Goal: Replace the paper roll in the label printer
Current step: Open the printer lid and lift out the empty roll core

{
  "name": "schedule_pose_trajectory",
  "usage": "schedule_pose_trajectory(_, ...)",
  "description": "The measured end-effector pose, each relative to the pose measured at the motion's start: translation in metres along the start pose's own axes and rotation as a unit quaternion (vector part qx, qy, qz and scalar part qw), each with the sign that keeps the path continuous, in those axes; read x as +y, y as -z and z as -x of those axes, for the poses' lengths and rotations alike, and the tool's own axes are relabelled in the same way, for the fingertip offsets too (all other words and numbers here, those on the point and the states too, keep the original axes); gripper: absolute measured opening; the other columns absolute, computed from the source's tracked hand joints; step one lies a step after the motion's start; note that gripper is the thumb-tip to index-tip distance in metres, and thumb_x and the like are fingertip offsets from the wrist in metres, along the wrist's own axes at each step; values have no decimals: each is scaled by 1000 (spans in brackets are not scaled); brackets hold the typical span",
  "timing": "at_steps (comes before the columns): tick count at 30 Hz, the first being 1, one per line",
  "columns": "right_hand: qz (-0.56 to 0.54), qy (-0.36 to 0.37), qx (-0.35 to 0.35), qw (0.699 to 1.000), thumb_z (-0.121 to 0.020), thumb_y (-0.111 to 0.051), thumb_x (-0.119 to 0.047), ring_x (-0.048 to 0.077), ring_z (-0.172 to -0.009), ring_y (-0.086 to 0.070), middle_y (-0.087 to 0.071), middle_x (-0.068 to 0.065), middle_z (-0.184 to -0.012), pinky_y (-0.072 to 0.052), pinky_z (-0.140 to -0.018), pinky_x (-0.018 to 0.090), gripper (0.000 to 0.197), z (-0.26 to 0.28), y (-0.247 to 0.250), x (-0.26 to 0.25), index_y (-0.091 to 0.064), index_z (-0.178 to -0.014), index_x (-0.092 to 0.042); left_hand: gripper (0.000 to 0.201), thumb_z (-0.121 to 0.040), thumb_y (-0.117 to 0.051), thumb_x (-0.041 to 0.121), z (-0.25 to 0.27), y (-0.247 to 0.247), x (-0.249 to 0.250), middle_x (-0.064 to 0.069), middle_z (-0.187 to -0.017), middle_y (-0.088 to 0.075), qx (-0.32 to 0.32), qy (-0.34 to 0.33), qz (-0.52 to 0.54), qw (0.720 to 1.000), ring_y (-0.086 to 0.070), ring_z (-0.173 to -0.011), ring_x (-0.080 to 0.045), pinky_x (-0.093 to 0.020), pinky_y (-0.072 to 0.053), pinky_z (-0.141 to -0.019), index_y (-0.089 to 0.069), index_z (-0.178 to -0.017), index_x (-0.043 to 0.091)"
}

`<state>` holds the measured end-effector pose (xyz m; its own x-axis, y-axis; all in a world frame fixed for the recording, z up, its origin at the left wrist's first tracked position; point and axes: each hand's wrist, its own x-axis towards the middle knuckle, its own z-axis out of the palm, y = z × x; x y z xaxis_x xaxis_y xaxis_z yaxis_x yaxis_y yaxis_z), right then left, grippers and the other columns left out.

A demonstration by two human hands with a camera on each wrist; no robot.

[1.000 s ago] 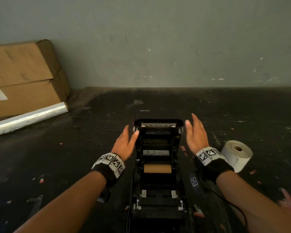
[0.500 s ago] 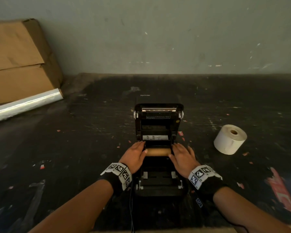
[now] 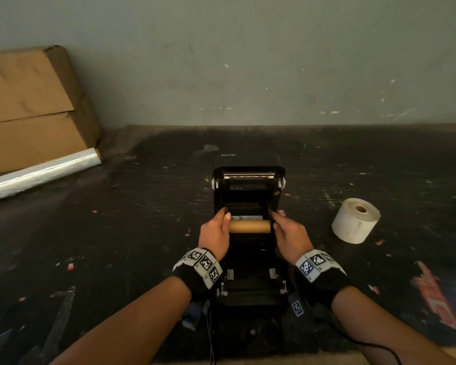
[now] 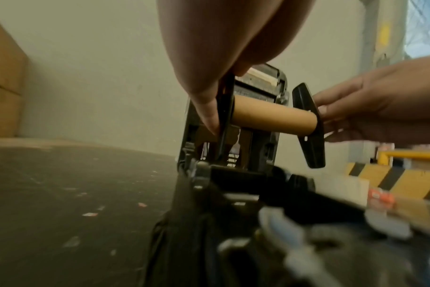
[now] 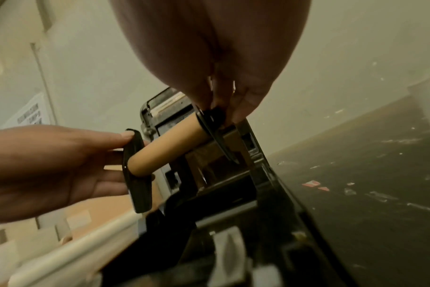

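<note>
The black label printer (image 3: 248, 185) stands in front of me with its lid raised. An empty brown cardboard core (image 3: 249, 226) sits on a spindle between two black end guides. My left hand (image 3: 213, 233) pinches the left guide (image 4: 226, 116). My right hand (image 3: 290, 235) pinches the right guide (image 5: 214, 132). In the wrist views the core (image 4: 273, 120) (image 5: 165, 149) is held just above the printer's open bay, in front of the lid. A full white label roll (image 3: 356, 219) lies on the table to the right, apart from both hands.
Two stacked cardboard boxes (image 3: 24, 101) and a shiny film roll (image 3: 37, 175) lie at the back left against the wall. Small red scraps (image 3: 437, 296) dot the dark tabletop. A cable (image 3: 211, 338) runs from the printer's front toward me.
Both hands came down from the raised lid to the ends of the core. They now grip the black end guides, and the core has risen slightly out of the bay.
</note>
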<state>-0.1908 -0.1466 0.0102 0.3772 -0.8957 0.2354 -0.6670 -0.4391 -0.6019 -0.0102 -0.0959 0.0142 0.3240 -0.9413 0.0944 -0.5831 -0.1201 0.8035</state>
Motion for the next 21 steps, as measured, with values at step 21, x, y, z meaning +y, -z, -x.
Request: schedule_pose_trajectory(21,-389,-242,350,817,-93,-52,-19,20,-90,-63,-63,13,-90,-58,-67,20,14,98,98,43,-63,-86,-13,15,-83,-65,5,35,-81,86,-7,-98,-66,-234,66,451,859,-64,-95,-14,-23,-55,-80,-63,-98,9)
